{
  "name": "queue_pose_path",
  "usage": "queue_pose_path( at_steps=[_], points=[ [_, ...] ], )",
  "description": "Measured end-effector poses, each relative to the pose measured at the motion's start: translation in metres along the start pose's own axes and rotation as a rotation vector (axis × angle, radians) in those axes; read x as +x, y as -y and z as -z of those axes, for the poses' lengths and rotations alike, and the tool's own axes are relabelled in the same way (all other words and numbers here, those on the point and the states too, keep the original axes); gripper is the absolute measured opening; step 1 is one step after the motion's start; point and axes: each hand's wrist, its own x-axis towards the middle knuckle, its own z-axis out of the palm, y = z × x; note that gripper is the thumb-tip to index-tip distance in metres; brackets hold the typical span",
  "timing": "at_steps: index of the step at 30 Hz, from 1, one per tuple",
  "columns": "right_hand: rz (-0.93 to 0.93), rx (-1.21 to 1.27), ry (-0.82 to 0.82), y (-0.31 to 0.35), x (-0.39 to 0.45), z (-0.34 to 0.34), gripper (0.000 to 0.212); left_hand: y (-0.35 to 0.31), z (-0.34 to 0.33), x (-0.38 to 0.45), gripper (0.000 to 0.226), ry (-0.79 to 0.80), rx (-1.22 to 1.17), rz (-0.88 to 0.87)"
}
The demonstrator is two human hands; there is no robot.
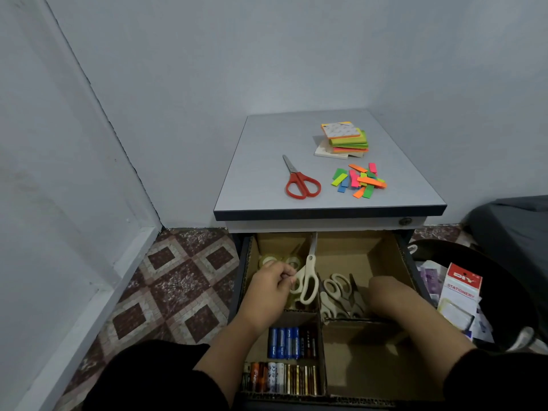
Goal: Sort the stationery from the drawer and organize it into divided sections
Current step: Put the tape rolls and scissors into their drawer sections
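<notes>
An open drawer holds a cardboard divider [385, 250] with several sections. My left hand [271, 284] grips the handle of cream scissors [310, 274], blades pointing toward the back. More cream scissors [338, 292] lie in the middle section. My right hand [388, 295] reaches down into that section; its fingers are hidden. Tape rolls [268, 259] sit in the back left section. Batteries [284, 342] fill the front left sections. On the cabinet top lie red scissors [301, 180], loose coloured paper flags [360, 180] and a stack of sticky notes [344, 140].
The cabinet top [261, 161] stands in a corner between grey walls. A dark round bin [510, 292] at the right holds a white box [459, 292] marked DIY STATIONERY and other packets. Patterned tile floor [178, 280] lies at the left.
</notes>
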Motion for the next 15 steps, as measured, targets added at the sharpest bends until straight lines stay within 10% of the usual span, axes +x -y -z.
queue_pose_path(
  at_steps=[9, 15],
  points=[
    [0.158, 0.626, -0.649, -0.033, -0.014, -0.002, 0.015, -0.010, -0.004, -0.001, 0.016, 0.037, 0.020, 0.035],
    [0.146, 1.050, -0.707, -0.039, -0.010, -0.007, 0.014, -0.047, -0.027, 0.002, 0.014, 0.030, 0.391, -0.119]
  ],
)
